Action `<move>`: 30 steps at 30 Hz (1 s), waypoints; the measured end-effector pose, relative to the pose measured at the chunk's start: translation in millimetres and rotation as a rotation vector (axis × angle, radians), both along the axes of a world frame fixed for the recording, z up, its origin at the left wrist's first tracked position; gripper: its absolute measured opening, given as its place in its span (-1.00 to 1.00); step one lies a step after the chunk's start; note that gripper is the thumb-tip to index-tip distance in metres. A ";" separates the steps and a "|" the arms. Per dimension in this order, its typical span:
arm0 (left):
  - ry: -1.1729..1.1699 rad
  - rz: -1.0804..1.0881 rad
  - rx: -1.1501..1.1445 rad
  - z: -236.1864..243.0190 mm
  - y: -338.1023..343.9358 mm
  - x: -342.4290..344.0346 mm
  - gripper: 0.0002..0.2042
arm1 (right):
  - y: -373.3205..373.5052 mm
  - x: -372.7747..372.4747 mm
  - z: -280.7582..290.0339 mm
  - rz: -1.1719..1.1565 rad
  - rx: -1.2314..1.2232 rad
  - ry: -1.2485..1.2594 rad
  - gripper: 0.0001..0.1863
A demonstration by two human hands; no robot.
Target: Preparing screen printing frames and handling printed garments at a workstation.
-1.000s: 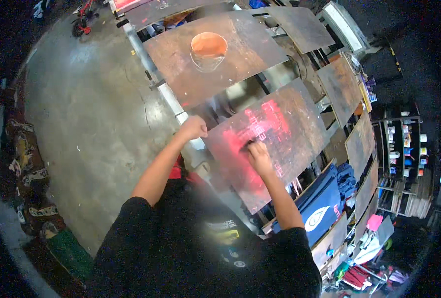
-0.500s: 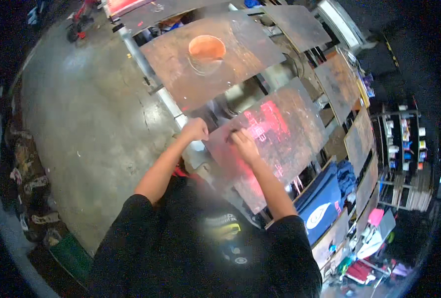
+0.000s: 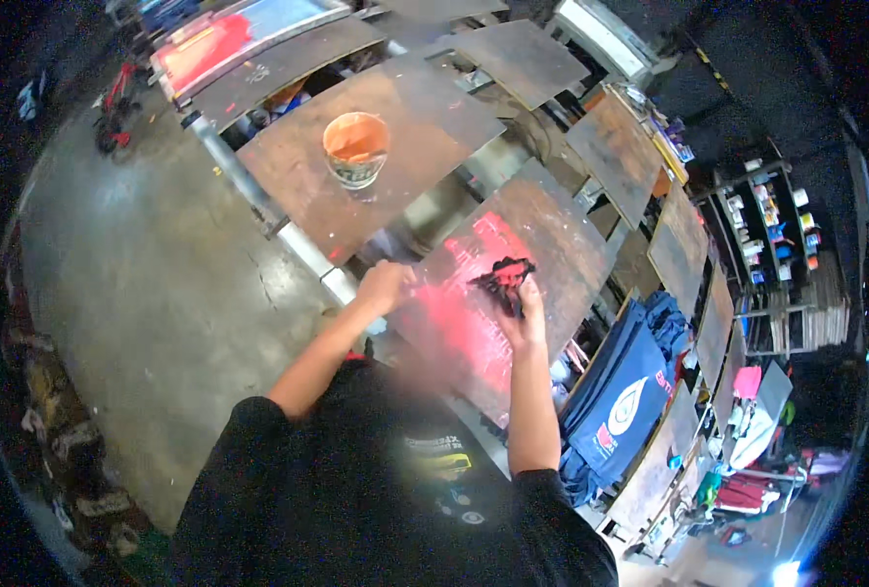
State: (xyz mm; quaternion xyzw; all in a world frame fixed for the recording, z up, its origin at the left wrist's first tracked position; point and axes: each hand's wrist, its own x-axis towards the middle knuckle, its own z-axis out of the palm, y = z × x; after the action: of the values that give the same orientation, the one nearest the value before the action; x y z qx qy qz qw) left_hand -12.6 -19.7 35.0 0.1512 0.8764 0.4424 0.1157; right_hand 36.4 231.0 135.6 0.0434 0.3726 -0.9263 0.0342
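A dark crumpled rag (image 3: 505, 278) with red smears is gripped in my right hand (image 3: 525, 311), over the middle of a brown board (image 3: 576, 240). Pink-red paint marks (image 3: 474, 249) spread across that board's left and middle parts. By the board's left corner is my left hand (image 3: 386, 287), its fingers curled; whatever they may hold is hidden. Farther off, a bucket (image 3: 356, 174) with orange inside stands upright on another brown board (image 3: 283, 161), out of reach of both hands.
Folded dark blue shirts (image 3: 601, 391) with a white drop print lie on the right. A frame with red and blue areas (image 3: 209, 49) sits at the far left. More flat boards (image 3: 518, 59) stretch away. Shelves with containers (image 3: 772, 220) stand at the right.
My right hand has turned upward and moved right, bringing the rag into plain view. The left hand stays near the board's corner. The whole view has shifted.
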 end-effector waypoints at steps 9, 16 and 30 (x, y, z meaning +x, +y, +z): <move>0.198 -0.203 0.156 46.5 28.7 -27.8 -0.80 | 7.5 31.8 12.4 -0.114 0.030 0.016 -0.51; 0.462 -0.513 -0.002 19.8 52.1 -5.2 -0.66 | 46.8 98.8 -12.4 -0.366 0.105 -0.135 -0.68; 0.605 -0.844 -0.402 2.1 43.2 22.4 -0.46 | 67.2 186.9 -64.2 -0.750 0.282 -0.364 -0.87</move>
State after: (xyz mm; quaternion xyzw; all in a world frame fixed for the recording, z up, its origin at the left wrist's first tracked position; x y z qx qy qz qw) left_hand 9.8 23.5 37.1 0.5845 0.8010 0.1186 0.0528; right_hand 223.2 298.3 71.5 0.3424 0.4419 -0.7919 -0.2457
